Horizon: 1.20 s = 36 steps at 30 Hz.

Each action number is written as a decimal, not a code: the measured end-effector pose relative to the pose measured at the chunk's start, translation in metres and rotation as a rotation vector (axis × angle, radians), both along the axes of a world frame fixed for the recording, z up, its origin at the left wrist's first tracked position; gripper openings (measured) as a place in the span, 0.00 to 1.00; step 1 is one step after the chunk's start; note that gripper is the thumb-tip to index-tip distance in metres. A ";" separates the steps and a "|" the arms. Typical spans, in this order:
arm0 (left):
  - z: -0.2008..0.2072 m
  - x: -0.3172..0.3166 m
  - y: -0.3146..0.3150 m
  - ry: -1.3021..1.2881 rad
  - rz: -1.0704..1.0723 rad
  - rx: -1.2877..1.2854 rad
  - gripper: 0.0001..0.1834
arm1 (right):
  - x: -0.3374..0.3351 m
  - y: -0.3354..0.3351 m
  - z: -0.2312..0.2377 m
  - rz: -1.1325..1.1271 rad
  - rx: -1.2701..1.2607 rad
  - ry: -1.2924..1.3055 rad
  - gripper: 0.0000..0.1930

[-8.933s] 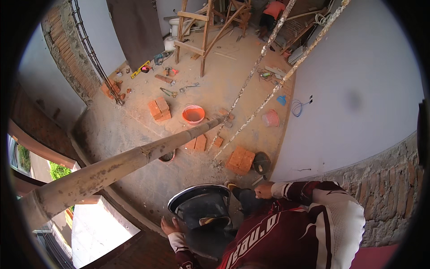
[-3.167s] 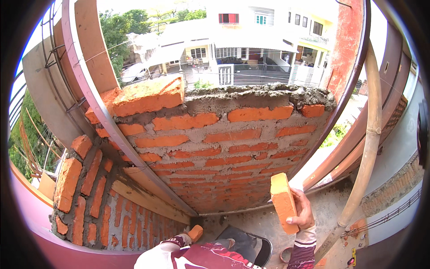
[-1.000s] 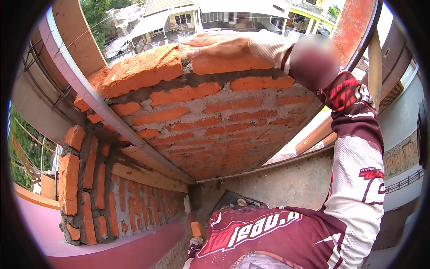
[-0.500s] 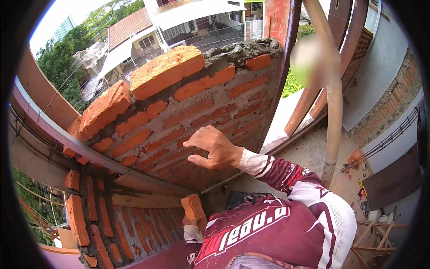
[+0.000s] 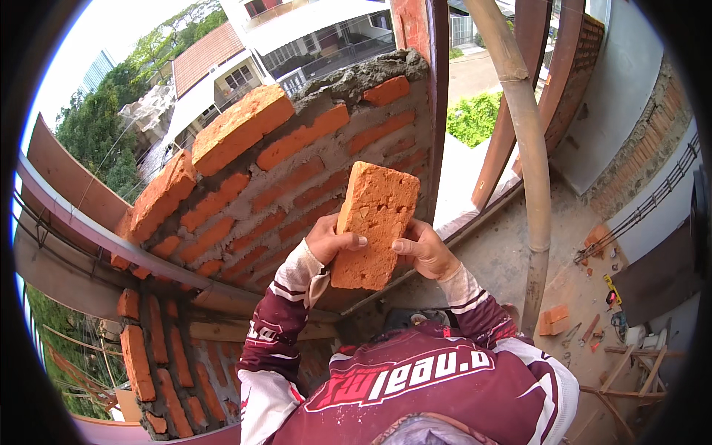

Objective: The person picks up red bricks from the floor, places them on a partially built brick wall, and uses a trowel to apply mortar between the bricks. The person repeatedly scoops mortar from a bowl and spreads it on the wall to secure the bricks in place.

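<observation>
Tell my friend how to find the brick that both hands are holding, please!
Find the big brick wall, left of the bamboo pole. In front of it, the left hand and right hand hold up one orange brick. Unlike the bricks laid in the wall, it is loose, with its broad, pitted face showing.

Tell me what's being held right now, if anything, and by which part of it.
One orange brick, held by its two long sides: the left hand on the left side, the right hand on the right.
</observation>
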<state>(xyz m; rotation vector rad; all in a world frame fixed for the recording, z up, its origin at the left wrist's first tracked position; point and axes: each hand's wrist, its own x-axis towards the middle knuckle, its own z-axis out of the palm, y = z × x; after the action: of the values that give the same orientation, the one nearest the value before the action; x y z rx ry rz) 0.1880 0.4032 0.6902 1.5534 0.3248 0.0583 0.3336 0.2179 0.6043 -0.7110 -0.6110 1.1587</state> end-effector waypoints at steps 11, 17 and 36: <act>0.123 0.083 -0.031 -0.060 0.000 1.350 0.70 | 0.026 0.015 0.074 -0.521 0.251 -0.038 0.29; 0.182 0.123 -0.030 0.064 0.018 1.693 0.78 | 0.052 0.047 0.132 -0.570 0.389 -0.044 0.27; 0.214 0.211 0.118 -0.037 0.166 1.342 0.58 | 0.072 -0.037 0.027 -0.615 0.044 -0.248 0.21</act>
<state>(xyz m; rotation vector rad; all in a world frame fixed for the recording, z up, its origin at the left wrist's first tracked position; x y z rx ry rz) 0.3988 0.5209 0.9041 2.8373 0.4079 0.5179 0.4058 0.1808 0.6313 -0.9301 -0.5649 0.4911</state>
